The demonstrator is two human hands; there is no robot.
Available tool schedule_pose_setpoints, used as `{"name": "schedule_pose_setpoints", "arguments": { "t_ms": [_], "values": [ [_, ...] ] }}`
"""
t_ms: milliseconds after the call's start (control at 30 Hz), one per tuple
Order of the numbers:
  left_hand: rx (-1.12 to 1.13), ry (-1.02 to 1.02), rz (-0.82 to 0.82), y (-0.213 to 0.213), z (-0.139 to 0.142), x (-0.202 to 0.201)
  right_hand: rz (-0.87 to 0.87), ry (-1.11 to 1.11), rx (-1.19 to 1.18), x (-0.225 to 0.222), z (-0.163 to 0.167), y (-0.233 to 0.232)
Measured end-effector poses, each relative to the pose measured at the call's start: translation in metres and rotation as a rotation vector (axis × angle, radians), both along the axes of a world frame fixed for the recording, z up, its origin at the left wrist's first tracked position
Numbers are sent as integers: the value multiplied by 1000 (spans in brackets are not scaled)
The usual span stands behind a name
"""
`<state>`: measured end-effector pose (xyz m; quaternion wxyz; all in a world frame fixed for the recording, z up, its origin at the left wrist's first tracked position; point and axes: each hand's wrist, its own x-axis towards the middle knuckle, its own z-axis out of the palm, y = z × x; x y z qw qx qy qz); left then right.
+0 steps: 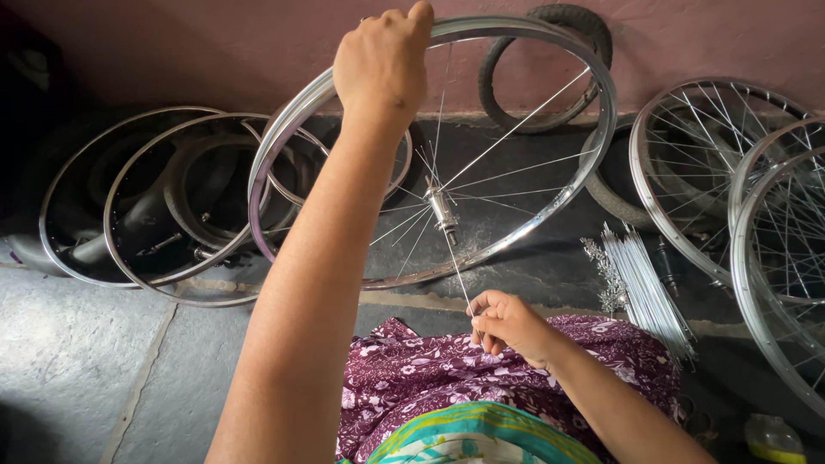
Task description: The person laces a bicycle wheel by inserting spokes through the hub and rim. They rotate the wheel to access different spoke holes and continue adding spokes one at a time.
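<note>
Floor (77, 344): rims (146, 198) L, spoke bundle (644, 283) R.

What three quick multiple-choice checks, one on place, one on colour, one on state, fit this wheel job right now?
1. Where is the left hand?
A. on top of the rim
B. on the floor
C. on the spoke bundle

2. What colour is the wall?
A. green
B. pink
C. white

3. What is the right hand doing?
A. lying open
B. pinching a spoke
C. lifting a tyre

Answers: 1 A, its grip wraps the rim's top; 2 B, pink shows behind the wheels; 3 B, fingers close on a thin spoke below the hub.
</note>
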<state>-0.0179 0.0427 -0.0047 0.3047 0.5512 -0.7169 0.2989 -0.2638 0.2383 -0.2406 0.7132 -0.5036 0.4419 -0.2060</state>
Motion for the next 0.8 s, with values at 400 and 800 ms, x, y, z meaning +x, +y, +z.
{"name": "schedule_pose_setpoints", "arguments": {
  "t_ms": [400,800],
  "values": [
    [20,4,15,-1,-2,3,-38,-6,-27,-4,-5,-1],
    [17,-1,4,1,3,0,-5,-7,-371,22,6,-62]
  ]
}}
